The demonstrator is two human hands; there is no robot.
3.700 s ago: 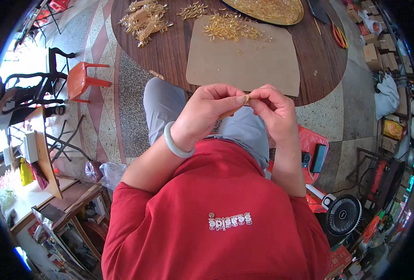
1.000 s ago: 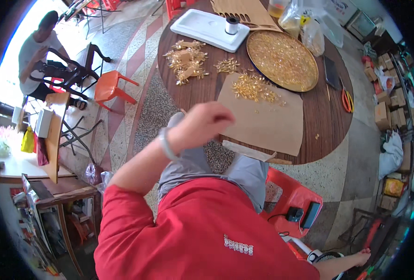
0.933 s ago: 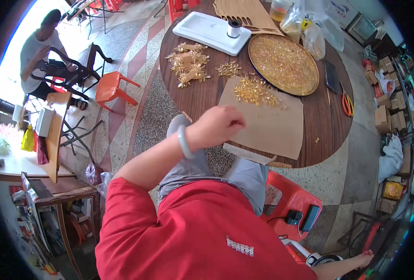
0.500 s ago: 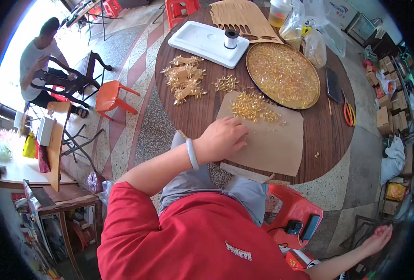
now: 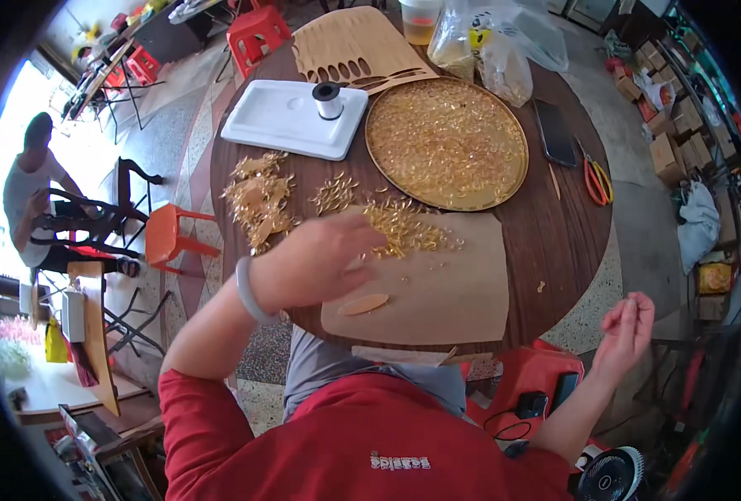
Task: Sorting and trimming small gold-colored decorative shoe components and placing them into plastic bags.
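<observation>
My left hand [image 5: 325, 259] hovers over the near left part of a brown paper sheet [image 5: 462, 305], thumb apart from the fingers and nothing visible in it. Its fingertips reach toward a loose heap of small gold-coloured curved pieces [image 5: 404, 230]. Just below the hand a flat tan oval piece [image 5: 365, 305] lies on the paper. Off the table's right side, my right hand [image 5: 625, 338] is raised with its fingers drawn together; whatever is between them is too small to make out. A cluster of tan pieces with gold bits [image 5: 258, 196] lies left of the paper.
A round tray [image 5: 446, 142] of gold pieces stands beyond the paper. Around it are a white tray [image 5: 274, 121] with a spool [image 5: 328, 102], a slotted wooden board [image 5: 354, 42], plastic bags [image 5: 504, 71], a phone [image 5: 554, 134] and red-yellow pliers [image 5: 596, 179]. A person [image 5: 41, 192] sits far left.
My left hand has moved left relative to the paper, and the tan oval piece now shows on it. My right hand has come up and closer to the table. The view has shifted.
</observation>
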